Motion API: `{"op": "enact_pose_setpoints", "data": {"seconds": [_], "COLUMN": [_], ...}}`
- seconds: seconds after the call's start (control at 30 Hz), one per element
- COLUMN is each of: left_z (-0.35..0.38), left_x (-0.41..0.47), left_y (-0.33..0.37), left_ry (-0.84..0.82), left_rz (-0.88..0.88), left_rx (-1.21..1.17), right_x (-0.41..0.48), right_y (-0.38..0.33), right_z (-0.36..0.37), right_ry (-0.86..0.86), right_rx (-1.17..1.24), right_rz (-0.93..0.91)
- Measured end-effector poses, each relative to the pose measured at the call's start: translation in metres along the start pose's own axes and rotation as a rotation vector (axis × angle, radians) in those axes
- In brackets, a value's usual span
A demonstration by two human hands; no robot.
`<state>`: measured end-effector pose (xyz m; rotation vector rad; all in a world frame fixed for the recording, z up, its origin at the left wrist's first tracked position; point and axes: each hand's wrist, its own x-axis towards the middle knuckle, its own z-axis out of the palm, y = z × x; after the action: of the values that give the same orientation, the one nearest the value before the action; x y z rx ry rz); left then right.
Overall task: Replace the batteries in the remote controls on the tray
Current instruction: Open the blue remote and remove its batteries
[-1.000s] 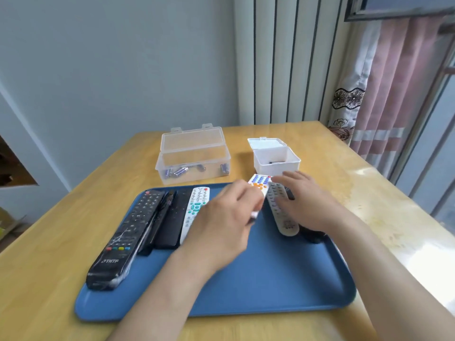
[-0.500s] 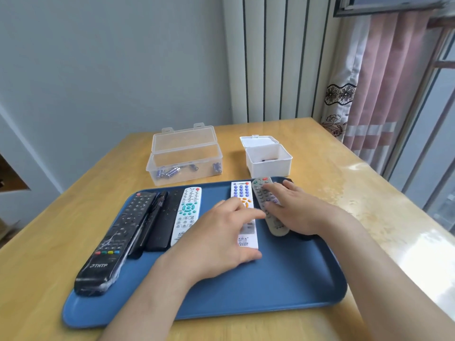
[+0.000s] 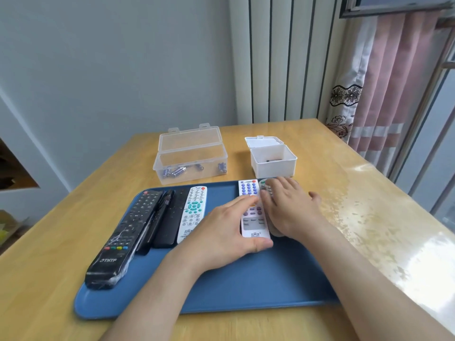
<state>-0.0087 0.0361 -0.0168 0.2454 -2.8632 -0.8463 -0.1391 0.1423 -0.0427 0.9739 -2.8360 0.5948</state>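
White remote [image 3: 253,223] now set face-up on tray [image 3: 246,289], centre frame, left hand [image 3: 221,232] grip round it, right hand [image 3: 291,209] flat on grey remote [image 3: 264,185]; swap judged unstarted.

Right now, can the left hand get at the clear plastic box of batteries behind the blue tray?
Probably yes: the clear plastic battery box stands open past the blue tray, nothing standing between. But the left hand grips a white purple-buttoned remote and must free itself first.
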Motion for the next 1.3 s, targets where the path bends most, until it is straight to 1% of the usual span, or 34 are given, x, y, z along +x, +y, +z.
{"op": "enact_pose_setpoints", "data": {"seconds": [0.03, 0.07, 0.1, 0.13, 0.2, 0.23, 0.27, 0.33, 0.37, 0.43, 0.53, 0.63, 0.7, 0.8, 0.87, 0.97, 1.07, 1.17, 1.23, 1.3], "left_z": [-0.004, -0.01, -0.017, -0.024, -0.034, -0.035, -0.034, -0.028, -0.026, -0.025, -0.029, -0.026, -0.022, -0.019, -0.021, -0.025, -0.042, -0.072, -0.092, -0.109], "left_x": [0.0, -0.001, -0.001, -0.001, -0.002, -0.001, -0.002, -0.002, -0.003, -0.002, -0.001, -0.001, 0.0, -0.001, -0.002, -0.001, 0.01, 0.032, 0.048, 0.062], "left_y": [0.001, 0.0, -0.003, -0.006, -0.017, -0.022, -0.026, -0.028, -0.028, -0.026, -0.028, -0.029, -0.027, -0.025, -0.024, -0.024, -0.028, -0.042, -0.055, -0.07], "left_ry": [0.012, 0.059, 0.131, 0.209, 0.304, 0.284, 0.229, 0.11, 0.083, 0.087, 0.118, 0.155, 0.159, 0.152, 0.161, 0.185, 0.24, 0.308, 0.329, 0.33], "left_rz": [-0.02, -0.035, -0.053, -0.079, -0.166, -0.221, -0.277, -0.347, -0.357, -0.331, -0.292, -0.318, -0.345, -0.378, -0.391, -0.36, -0.324, -0.304, -0.315, -0.337], "left_rx": [-0.011, 0.026, 0.107, 0.208, 0.389, 0.467, 0.534, 0.624, 0.658, 0.708, 0.665, 0.571, 0.597, 0.645, 0.673, 0.733, 0.628, 0.48, 0.397, 0.375], "right_x": [0.0, 0.0, -0.001, -0.002, -0.009, -0.014, -0.018, -0.024, -0.024, -0.023, -0.023, -0.023, -0.021, -0.021, -0.023, -0.022, -0.009, 0.024, 0.051, 0.075], "right_y": [0.002, 0.001, -0.002, -0.007, -0.024, -0.032, -0.04, -0.047, -0.048, -0.044, -0.039, -0.039, -0.04, -0.04, -0.039, -0.04, -0.049, -0.065, -0.077, -0.086], "right_z": [-0.004, -0.011, -0.018, -0.025, -0.032, -0.029, -0.023, -0.006, 0.0, 0.003, 0.001, 0.002, 0.002, 0.002, 0.003, 0.003, -0.012, -0.031, -0.037, -0.04], "right_ry": [0.064, 0.122, 0.143, 0.116, -0.022, -0.102, -0.168, -0.24, -0.252, -0.245, -0.21, -0.173, -0.164, -0.24, -0.256, -0.2, -0.179, -0.239, -0.202, -0.16], "right_rx": [-0.004, 0.013, 0.054, 0.102, 0.154, 0.125, 0.055, -0.129, -0.203, -0.291, -0.317, -0.267, -0.219, -0.155, -0.137, -0.095, 0.038, 0.233, 0.327, 0.377], "right_rz": [0.002, -0.003, -0.015, -0.041, -0.15, -0.219, -0.295, -0.413, -0.433, -0.423, -0.417, -0.414, -0.416, -0.438, -0.472, -0.493, -0.453, -0.393, -0.364, -0.329]}}
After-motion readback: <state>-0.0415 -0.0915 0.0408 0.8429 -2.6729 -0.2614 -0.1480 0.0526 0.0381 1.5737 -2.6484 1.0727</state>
